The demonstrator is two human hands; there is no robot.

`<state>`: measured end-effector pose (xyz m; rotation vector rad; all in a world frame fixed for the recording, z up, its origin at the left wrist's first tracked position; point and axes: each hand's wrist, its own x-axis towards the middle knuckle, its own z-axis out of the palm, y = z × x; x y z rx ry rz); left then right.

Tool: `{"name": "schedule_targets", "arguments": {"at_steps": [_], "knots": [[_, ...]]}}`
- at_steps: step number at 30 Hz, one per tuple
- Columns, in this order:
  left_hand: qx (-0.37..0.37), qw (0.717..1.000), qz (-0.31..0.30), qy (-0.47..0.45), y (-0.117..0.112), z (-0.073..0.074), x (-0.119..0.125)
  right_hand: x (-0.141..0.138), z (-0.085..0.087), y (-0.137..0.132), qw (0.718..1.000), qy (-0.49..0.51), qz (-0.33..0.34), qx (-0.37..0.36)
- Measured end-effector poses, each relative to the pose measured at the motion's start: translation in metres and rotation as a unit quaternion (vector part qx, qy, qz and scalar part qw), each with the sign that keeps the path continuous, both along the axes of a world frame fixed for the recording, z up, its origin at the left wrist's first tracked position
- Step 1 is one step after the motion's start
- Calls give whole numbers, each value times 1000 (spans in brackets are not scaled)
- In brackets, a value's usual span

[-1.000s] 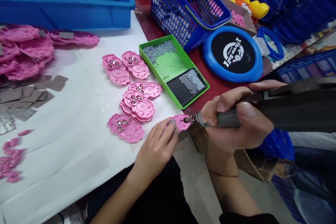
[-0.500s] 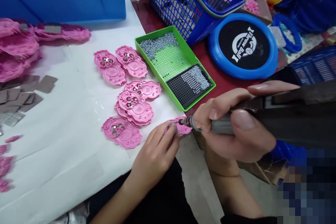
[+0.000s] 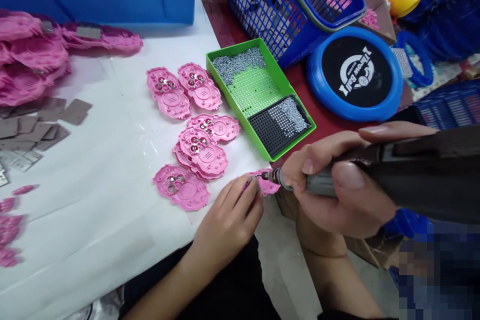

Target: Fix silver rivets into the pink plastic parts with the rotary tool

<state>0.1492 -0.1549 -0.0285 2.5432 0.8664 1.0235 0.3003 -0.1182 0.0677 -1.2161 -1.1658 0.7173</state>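
Gripping the dark electric screwdriver (image 3: 375,177) firmly, our right hand (image 3: 337,185) points its bit left onto a pink plastic piece (image 3: 267,186) at the near edge of the white table (image 3: 93,210). Our left hand (image 3: 228,222) pinches that piece with its fingertips (image 3: 252,191), holding it against the edge. Just left lie 6 finished pink pieces (image 3: 198,147), some stacked. Beyond the piece sits a green screw tray (image 3: 258,92) with loose screws. Farther right rests a blue disc (image 3: 354,74); far behind, a blue basket (image 3: 285,5). Grey plates (image 3: 33,130) lie far left.
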Motion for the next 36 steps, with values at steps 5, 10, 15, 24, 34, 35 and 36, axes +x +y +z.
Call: {"name": "schedule_targets", "arguments": {"at_steps": [5,10,15,24,34,35,36], "knots": [[-2,1000,4,3,-1,-1,0,-7,-1,4,998,-38,28,32],[-7,1000,-1,0,0,-2,1,-11,-9,8,997,-22,36,66],[-3,1000,0,2,0,-2,2,-12,-15,13,990,-50,52,118],[-2,1000,3,0,-1,-5,3,-16,-12,15,989,-30,64,131],[2,1000,-2,10,-1,-4,4,-5,-14,17,989,20,38,139],[0,1000,-4,13,-1,-4,4,-3,-13,18,989,19,49,140],[-1,1000,-6,16,0,-4,4,1,-10,18,987,16,66,143]]}}
